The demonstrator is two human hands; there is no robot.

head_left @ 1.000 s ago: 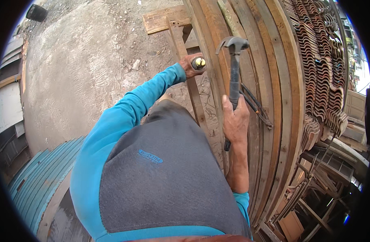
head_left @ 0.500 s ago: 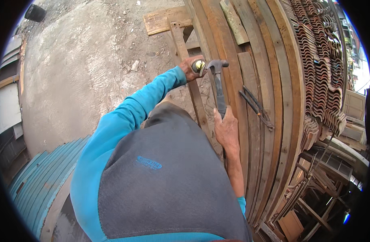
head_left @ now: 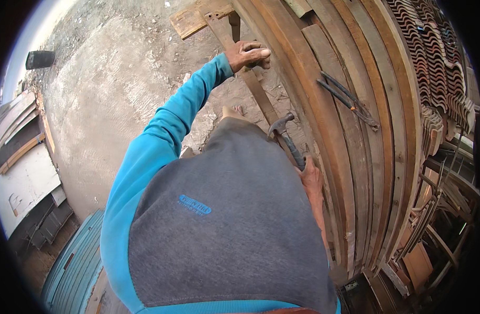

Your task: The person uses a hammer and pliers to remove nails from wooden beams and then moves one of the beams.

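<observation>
My right hand (head_left: 310,178) grips the dark handle of a claw hammer (head_left: 292,146). Its steel head points away from me, low beside the near edge of the timber stack. My left hand (head_left: 247,56) is farther off, above a narrow wooden board (head_left: 261,97). Its fingers are curled in, with the thumb lying along the top. Whatever it may hold is hidden. On the stacked wooden beams (head_left: 331,120) to the right lie pincers (head_left: 350,102) with long dark handles, touched by neither hand.
Curved roof tiles (head_left: 433,57) are piled beyond the beams. A short board (head_left: 198,18) crosses at the far end. Blue corrugated sheets (head_left: 75,272) lie at lower left, below pale panels (head_left: 28,188). A black container (head_left: 40,59) stands far left on the rough ground.
The hammer and right hand have dropped back toward my body. My left hand has moved farther away, and the round, yellow-centred thing at it no longer shows. The view has shifted.
</observation>
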